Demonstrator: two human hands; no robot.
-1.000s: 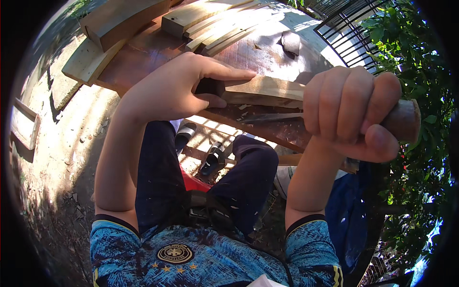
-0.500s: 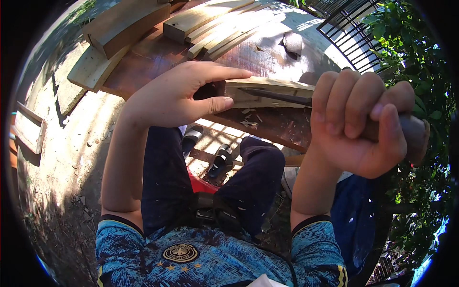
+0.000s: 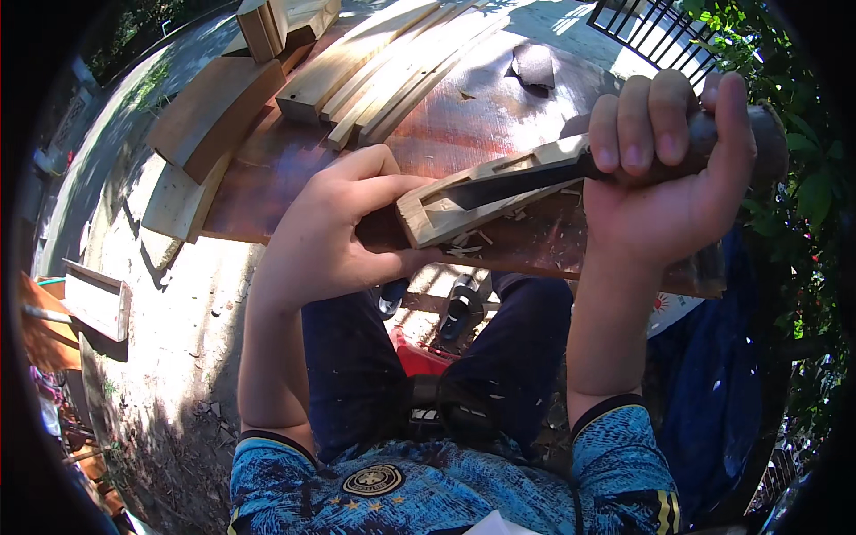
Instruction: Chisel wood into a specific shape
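On the brown table [image 3: 428,138] lies a pale wooden piece [image 3: 421,221] with slots cut into its face, its near left end tilted toward me. My left hand [image 3: 321,236] grips that end, index finger along the top edge and thumb underneath. In my right hand [image 3: 669,169] is a chisel [image 3: 513,185], the fist wrapped round its thick dark handle. Its dark blade points left and lies along the slotted face, the tip close to a recess by the left end. Small wood shavings [image 3: 464,242] are scattered beside the piece.
Several long pale boards [image 3: 357,67] lie at the table's far left, next to stacked curved wooden blocks [image 3: 214,111]. A grey scrap [image 3: 533,67] rests at the far side. Leafy plants [image 3: 807,169] stand at the right, a dark metal gate [image 3: 655,36] behind.
The wooden piece has turned, its left end now lower and nearer me. My left hand has closed round that end. My right hand has risen slightly, with the chisel tilted down leftward.
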